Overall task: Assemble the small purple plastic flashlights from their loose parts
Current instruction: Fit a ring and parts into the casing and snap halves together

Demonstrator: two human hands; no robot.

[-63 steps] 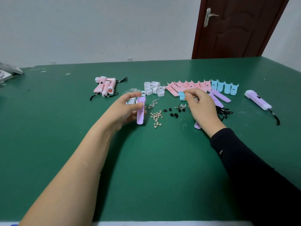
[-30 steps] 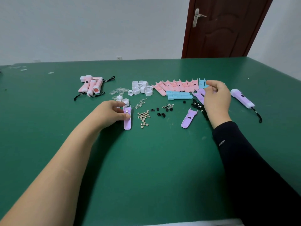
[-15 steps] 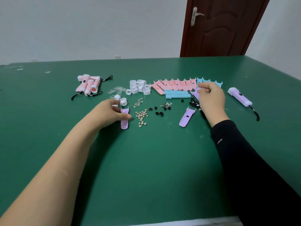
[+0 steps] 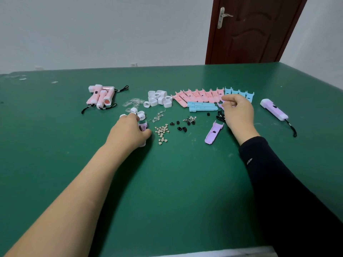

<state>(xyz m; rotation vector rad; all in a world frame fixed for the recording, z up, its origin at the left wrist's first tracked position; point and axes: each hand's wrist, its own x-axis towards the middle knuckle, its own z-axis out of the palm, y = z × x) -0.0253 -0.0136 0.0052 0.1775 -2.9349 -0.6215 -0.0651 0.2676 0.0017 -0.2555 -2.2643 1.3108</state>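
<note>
- Left hand [image 4: 130, 131] is gripping a purple shell half [image 4: 143, 125] near the button cells [image 4: 161, 131], ready for loading.
- Right hand [image 4: 239, 113] is pinching what is likely its purple cover [image 4: 220, 105].

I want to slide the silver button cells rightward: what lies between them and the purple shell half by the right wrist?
Head view: a few small black parts lie between the button cells and the purple shell half.
</note>
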